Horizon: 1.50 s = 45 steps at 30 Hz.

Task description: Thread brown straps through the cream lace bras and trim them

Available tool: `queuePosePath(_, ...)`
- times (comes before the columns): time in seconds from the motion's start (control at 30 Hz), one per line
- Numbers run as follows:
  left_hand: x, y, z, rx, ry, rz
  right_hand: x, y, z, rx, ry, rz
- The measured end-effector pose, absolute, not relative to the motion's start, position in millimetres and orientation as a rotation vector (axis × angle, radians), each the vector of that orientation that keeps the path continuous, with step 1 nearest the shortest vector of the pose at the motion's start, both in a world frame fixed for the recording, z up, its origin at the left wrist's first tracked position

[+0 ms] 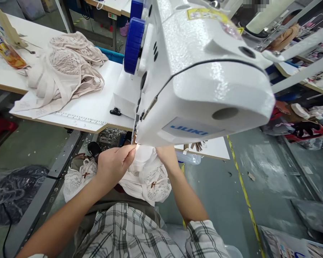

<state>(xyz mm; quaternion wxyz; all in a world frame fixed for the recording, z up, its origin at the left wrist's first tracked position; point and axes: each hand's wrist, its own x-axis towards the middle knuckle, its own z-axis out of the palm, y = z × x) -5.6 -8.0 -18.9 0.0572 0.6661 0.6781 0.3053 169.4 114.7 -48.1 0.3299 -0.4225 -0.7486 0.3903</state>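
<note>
Below the head of a white sewing machine [204,89], my left hand [115,161] pinches the edge of a white lace bra [156,182] close to the needle area. My right hand [165,154] grips the same bra from the other side, its fingertips partly hidden behind the machine head. The bra hangs toward my lap, with a small brown bow on its lace. Another lace bra part [79,177] with a brown bow lies to the left, under my left forearm. Needle and presser foot are hidden from me.
A pile of beige lace bras [67,68] lies on the white table [97,98] at left, near a drink packet [6,46]. The machine's blue handwheel [134,46] faces that pile. A clear plastic tray [190,157] hangs below the table at right. Black plastic bags [18,193] lie on the floor.
</note>
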Motion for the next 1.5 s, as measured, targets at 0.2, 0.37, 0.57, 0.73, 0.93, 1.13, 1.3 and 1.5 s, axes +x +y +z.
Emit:
queuePosePath(0.2,-6.1,-8.6,-12.5,2.05,1.977,0.908,167.7,75.0,-45.0,-1.084,-1.16,1.613)
queuePosePath(0.37,-7.1,-19.0,-9.4,2.123,1.829,0.812,181.2,38.5,-44.3,-1.008,-0.873,1.977)
queuePosePath(0.57,-0.4,-36.8,-8.6,2.287,1.674,0.952,203.2,10.4,-49.8,-0.942,-1.163,1.735)
queuePosePath(0.73,17.4,-43.2,-11.2,2.633,1.434,0.867,220.5,-15.4,-48.9,-0.754,-1.797,1.03)
queuePosePath(0.93,13.3,-49.3,-19.3,2.733,1.501,0.907,228.6,-30.2,-44.9,-0.52,-2.022,0.621)
queuePosePath(1.13,13.8,-54.9,-17.6,2.681,1.552,0.955,222.7,-38.0,-46.6,-0.598,-1.953,0.747)
queuePosePath(1.3,5.7,-69.3,-10.0,1.981,1.485,0.718,257.8,-22.4,-76.4,-0.747,-2.162,0.721)
queuePosePath(1.5,-22.9,-91.7,-38.6,0.531,1.343,0.758,336.5,-19.0,-176.0,-1.686,-1.836,1.118)
